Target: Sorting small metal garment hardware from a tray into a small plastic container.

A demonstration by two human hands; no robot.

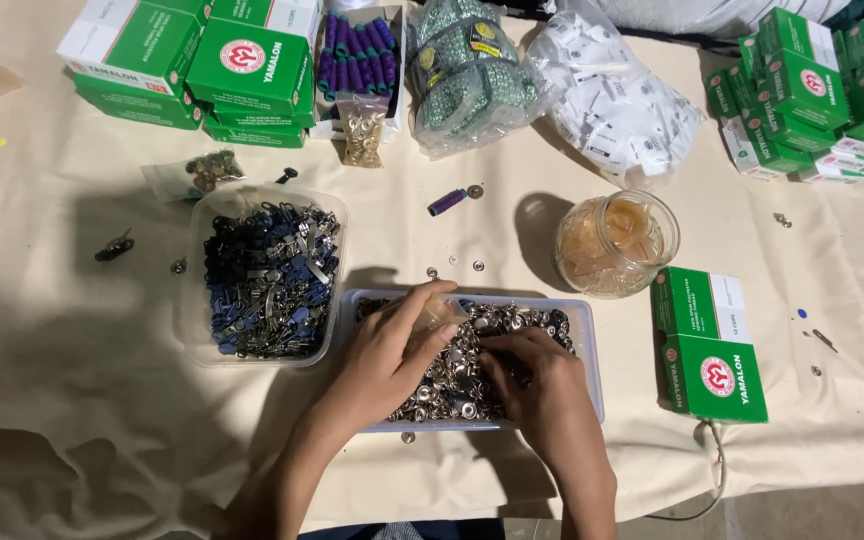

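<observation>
A shallow clear tray point(585, 330) full of small silver snap buttons point(452, 380) lies in front of me. My left hand point(387, 350) hovers over its left half, thumb and fingers pinched on a small clear plastic bag point(439, 313). My right hand point(537, 385) is down in the buttons at the tray's middle, fingers curled into the pile; whether it holds any I cannot tell.
A clear tub point(202, 210) of dark blue and black zipper pulls stands to the left. A glass jar point(615, 243) is at right, green boxes point(707, 355) beside it and at the back point(192, 60). Purple spools point(357, 50), bagged goods point(612, 100) and loose buttons lie on the cream cloth.
</observation>
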